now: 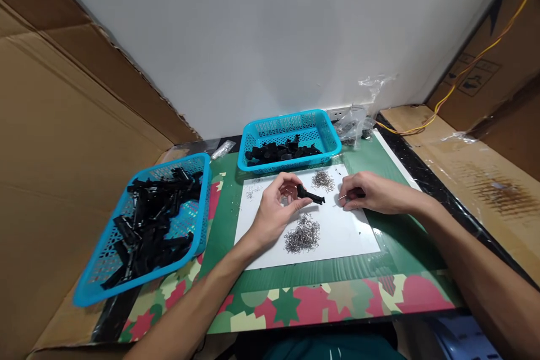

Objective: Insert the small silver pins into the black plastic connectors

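Observation:
My left hand point(277, 206) is closed on a black plastic part point(310, 196), held above a white sheet point(346, 236) with its narrow end pointing right. To the right of it, the fingers of my right hand point(358, 191) pinch a thin, shiny metal pin point(342, 197). The part and the pin are apart. Below my left hand lies a large pile of small metal pieces point(302, 234). A smaller pile of metal pieces point(323, 180) sits between my hands, farther back on the sheet.
A blue basket point(205, 197) of long black parts stands at the left. Behind the sheet is another blue basket point(291, 118) with smaller black parts. Clear plastic bags point(354, 124) lie at the back right. Yellow and red wires point(439, 106) hang along the cardboard point(476, 67).

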